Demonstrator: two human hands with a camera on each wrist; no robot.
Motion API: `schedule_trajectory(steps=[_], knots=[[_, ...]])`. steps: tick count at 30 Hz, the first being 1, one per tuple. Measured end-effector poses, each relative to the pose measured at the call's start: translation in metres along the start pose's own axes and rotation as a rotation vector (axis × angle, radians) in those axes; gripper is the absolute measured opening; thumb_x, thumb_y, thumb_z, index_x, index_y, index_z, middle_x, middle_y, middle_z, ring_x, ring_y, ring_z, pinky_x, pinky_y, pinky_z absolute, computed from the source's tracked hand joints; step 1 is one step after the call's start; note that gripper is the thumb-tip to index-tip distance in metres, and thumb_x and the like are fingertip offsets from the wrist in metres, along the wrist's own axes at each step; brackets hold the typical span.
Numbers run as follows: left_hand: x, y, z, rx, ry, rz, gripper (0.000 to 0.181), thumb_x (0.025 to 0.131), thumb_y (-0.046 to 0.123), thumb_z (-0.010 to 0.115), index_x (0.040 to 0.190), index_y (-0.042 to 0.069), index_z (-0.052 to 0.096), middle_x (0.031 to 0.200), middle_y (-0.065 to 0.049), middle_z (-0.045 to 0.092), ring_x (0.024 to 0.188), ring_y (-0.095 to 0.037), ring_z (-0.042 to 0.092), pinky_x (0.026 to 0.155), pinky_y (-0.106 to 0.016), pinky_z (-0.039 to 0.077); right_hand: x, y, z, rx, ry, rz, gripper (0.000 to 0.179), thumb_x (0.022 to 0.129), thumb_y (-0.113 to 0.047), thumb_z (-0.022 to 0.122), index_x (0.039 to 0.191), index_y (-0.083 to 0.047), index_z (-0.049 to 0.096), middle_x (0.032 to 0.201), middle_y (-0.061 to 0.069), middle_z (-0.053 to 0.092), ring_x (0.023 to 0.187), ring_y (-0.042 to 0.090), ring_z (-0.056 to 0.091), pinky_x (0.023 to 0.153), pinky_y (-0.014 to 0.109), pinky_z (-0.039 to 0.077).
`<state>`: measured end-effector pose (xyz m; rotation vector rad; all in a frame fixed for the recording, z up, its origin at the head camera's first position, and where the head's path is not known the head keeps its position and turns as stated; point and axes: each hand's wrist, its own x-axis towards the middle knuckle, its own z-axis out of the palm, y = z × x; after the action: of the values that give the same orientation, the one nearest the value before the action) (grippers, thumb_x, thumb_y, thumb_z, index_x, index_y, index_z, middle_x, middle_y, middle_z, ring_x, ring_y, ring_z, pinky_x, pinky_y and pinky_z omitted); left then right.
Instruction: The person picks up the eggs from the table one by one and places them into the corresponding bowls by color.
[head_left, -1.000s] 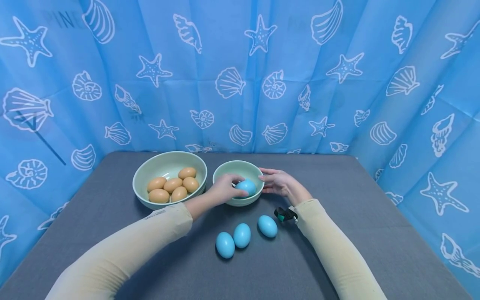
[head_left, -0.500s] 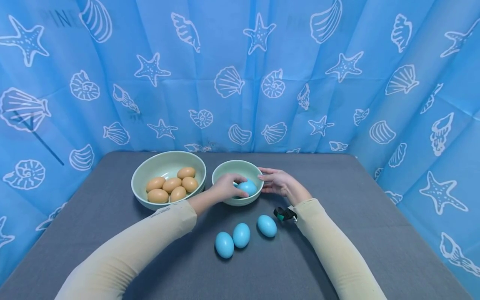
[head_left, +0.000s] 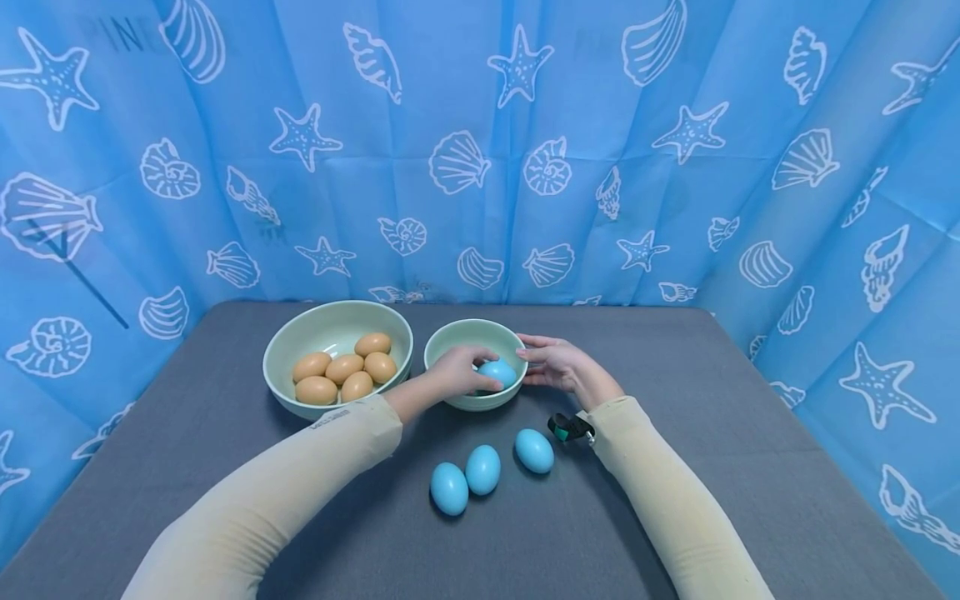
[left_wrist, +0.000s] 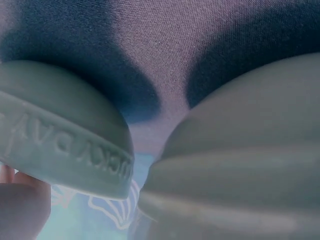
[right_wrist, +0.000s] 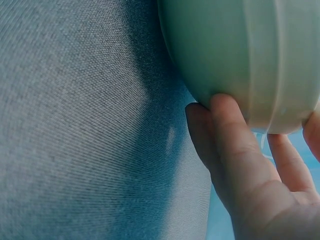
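Over the small pale-green bowl (head_left: 468, 333), my left hand (head_left: 459, 372) grips a blue egg (head_left: 497, 373) and holds it low inside the rim. The palm side and part of the egg are hidden. My right hand (head_left: 558, 364) steadies the same bowl at its right side, thumb at the rim and the other fingers (right_wrist: 235, 135) against the outer wall. Raised lettering shows on the bowl's outside in the left wrist view. Three more blue eggs, a left one (head_left: 449, 489), a middle one (head_left: 483, 470) and a right one (head_left: 534, 452), lie on the table in front.
A larger pale-green bowl (head_left: 300, 333) with several brown eggs (head_left: 345, 367) stands to the left, close beside the small bowl. A black strap (head_left: 570, 427) hangs at the right wrist. Grey cloth covers the table (head_left: 675, 500); a blue shell-patterned curtain (head_left: 480, 208) rises behind it.
My left hand has moved slightly right with the blue egg, which sits a little farther right in the small bowl. The right hand keeps its hold, and the eggs on the table stay put.
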<state>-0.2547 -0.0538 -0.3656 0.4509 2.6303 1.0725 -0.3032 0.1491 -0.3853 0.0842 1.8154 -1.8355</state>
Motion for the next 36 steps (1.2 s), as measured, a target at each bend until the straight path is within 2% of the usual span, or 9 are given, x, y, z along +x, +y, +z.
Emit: schedule_trajectory(steps=[6,14,21,28,33,36], knots=[[0.0,-0.001,-0.002,0.152,-0.002,0.029,0.05,0.093,0.031,0.073,0.136,0.006,0.063,0.135,-0.012,0.064,0.124,-0.027,0.06,0.103,-0.041,0.05,0.0,-0.001,0.0,-0.004,0.001,-0.007,0.056,0.105,-0.008,0.05,0.158,-0.007,0.031,0.135,0.017,0.05,0.086,0.017,0.063,0.071,0.026,0.059],[-0.001,-0.005,-0.001,0.299,0.015,0.049,0.04,0.09,0.023,0.077,0.126,0.009,0.07,0.126,-0.006,0.07,0.119,-0.021,0.063,0.102,-0.036,0.051,0.002,0.0,0.001,-0.003,0.003,0.004,0.056,0.105,-0.008,0.051,0.158,-0.009,0.032,0.14,0.02,0.047,0.087,0.018,0.063,0.071,0.026,0.059],[0.003,-0.007,-0.002,0.336,-0.004,0.03,0.041,0.088,0.017,0.079,0.127,0.009,0.069,0.126,-0.007,0.07,0.12,-0.022,0.063,0.103,-0.037,0.05,0.002,-0.001,0.002,-0.007,0.002,0.002,0.055,0.105,-0.009,0.051,0.158,-0.009,0.032,0.153,0.023,0.038,0.092,0.02,0.061,0.071,0.026,0.059],[0.004,-0.009,-0.004,0.28,-0.018,0.017,0.045,0.087,0.011,0.079,0.13,0.006,0.066,0.128,-0.01,0.069,0.123,-0.024,0.062,0.106,-0.037,0.049,0.002,-0.003,0.003,-0.006,-0.001,0.005,0.055,0.105,-0.009,0.05,0.158,-0.009,0.032,0.154,0.024,0.036,0.091,0.019,0.061,0.071,0.026,0.059],[0.001,-0.009,-0.008,0.161,-0.024,0.017,0.045,0.087,0.005,0.077,0.131,0.002,0.064,0.127,-0.014,0.069,0.122,-0.027,0.062,0.102,-0.037,0.052,0.001,-0.002,0.002,-0.013,-0.001,0.009,0.056,0.105,-0.009,0.049,0.158,-0.009,0.031,0.154,0.024,0.036,0.089,0.018,0.062,0.071,0.026,0.059],[-0.003,-0.008,-0.012,0.084,-0.015,0.04,0.044,0.088,0.004,0.075,0.13,0.0,0.063,0.124,-0.017,0.069,0.121,-0.029,0.062,0.098,-0.036,0.054,0.0,-0.001,0.001,-0.017,0.009,0.011,0.056,0.105,-0.009,0.05,0.158,-0.01,0.031,0.153,0.024,0.037,0.089,0.019,0.061,0.071,0.026,0.058]])
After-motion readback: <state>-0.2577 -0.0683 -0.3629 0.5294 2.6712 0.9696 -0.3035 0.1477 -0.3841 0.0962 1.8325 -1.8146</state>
